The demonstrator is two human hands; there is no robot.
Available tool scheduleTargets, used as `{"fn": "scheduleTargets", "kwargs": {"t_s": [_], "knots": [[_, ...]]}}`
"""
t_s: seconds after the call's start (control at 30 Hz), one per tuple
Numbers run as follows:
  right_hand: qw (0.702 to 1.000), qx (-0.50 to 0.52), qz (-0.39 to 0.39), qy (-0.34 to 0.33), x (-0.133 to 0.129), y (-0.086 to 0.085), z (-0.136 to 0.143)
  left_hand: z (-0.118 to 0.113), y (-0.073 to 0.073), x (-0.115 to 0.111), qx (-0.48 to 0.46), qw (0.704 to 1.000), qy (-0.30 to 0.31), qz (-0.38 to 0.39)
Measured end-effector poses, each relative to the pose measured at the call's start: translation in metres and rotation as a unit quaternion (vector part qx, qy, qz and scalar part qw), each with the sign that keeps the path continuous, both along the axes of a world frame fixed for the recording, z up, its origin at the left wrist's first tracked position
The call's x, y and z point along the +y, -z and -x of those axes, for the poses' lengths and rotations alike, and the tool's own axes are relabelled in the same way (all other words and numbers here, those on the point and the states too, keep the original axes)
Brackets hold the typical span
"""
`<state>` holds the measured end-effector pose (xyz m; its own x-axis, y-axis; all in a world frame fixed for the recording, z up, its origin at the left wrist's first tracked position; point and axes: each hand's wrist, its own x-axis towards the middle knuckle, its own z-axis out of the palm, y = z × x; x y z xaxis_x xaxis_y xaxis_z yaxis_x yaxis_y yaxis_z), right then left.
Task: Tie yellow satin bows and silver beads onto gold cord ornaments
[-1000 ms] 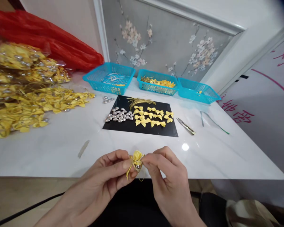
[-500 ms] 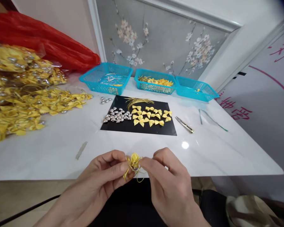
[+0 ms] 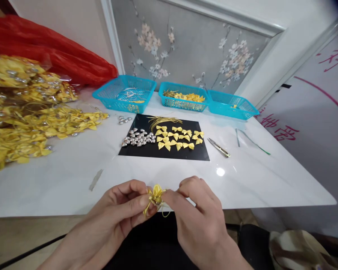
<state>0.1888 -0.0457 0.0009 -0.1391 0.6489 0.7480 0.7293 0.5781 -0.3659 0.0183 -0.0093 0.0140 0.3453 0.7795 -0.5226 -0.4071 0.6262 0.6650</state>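
Note:
Between my two hands, just over the table's front edge, is a yellow ribbon bow (image 3: 157, 190) with thin gold cord about it. My left hand (image 3: 126, 206) pinches the bow's left side between thumb and fingers. The fingertips of my right hand (image 3: 198, 212) are closed at its right side, on the gold cord (image 3: 165, 214), which loops down below. Part of the bow is hidden by the fingers. Beyond my hands, a black mat (image 3: 135, 151) bears silver heart-shaped beads (image 3: 139, 138), several yellow bows (image 3: 174, 135) and a bundle of gold cords (image 3: 165, 120).
Thread snips (image 3: 219, 147) lie right of the mat, near a green strip (image 3: 255, 141). Three blue baskets (image 3: 183, 107) line the back. Finished-looking yellow bows with beads (image 3: 45, 127) are heaped at left, beside a red bag (image 3: 53, 52). A grey strip (image 3: 95, 180) lies front left.
Both hands stay at the bow, with the right fingertips slightly closer in at its right side. The whole view has shifted a little.

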Motion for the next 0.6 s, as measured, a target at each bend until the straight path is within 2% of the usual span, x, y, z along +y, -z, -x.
{"fn": "scheduleTargets", "kwargs": {"t_s": [0.13,0.27,0.6], "knots": [[0.996,0.071,0.051,-0.031,0.0011,0.0018,0.0012,0.0027,0.001,-0.0018,-0.012,1.0,0.011,0.014],[0.989,0.126,0.062,-0.041,0.0025,0.0067,0.0043,0.0045,0.0018,-0.0017,-0.015,1.0,0.012,0.008],[0.991,0.094,0.07,-0.059,0.0008,0.0015,-0.0021,0.0036,0.0021,-0.0027,-0.013,1.0,0.012,0.007]]}}
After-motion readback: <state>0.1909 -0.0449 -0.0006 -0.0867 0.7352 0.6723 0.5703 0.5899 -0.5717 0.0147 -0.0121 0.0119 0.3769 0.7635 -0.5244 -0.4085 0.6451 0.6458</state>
